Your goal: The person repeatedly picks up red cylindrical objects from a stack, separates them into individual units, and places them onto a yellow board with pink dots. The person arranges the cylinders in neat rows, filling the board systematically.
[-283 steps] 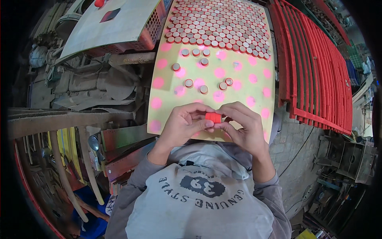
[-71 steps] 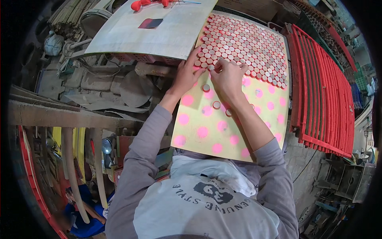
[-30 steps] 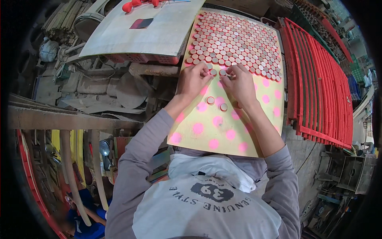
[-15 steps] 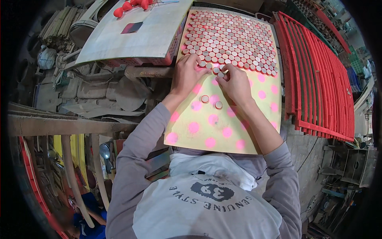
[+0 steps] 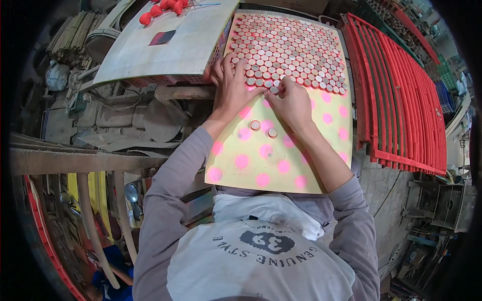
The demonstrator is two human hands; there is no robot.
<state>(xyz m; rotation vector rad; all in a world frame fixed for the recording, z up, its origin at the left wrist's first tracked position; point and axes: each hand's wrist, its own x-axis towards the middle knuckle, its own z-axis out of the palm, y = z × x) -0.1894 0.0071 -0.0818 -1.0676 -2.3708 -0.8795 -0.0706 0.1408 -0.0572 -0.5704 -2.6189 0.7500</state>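
Observation:
A pale yellow board (image 5: 233, 178) with pink spots lies in front of me. Small round discs (image 5: 296, 50) with pale tops and red sides stand packed in rows over its far part. My left hand (image 5: 231, 88) rests at the near left edge of the rows, fingers apart, its thumb reaching along the front row. My right hand (image 5: 293, 105) is bent at that same edge, thumb and forefinger closed about a disc (image 5: 274, 90) there. Two loose discs, one left (image 5: 255, 125) and one right (image 5: 272, 133), stand apart on the board nearer me.
Left of the board, a white panel (image 5: 130, 55) lies on a crate and carries several red pieces (image 5: 160, 9) and a dark patch. A stack of red slats (image 5: 401, 100) stands at the right. A wooden rail (image 5: 85, 160) crosses at the left; a person in blue (image 5: 113, 271) shows lower left.
The discs by my fingertips have been brought against the packed rows. My left hand has spread its fingers upward, and my right hand has shifted slightly left. The two loose discs stay put.

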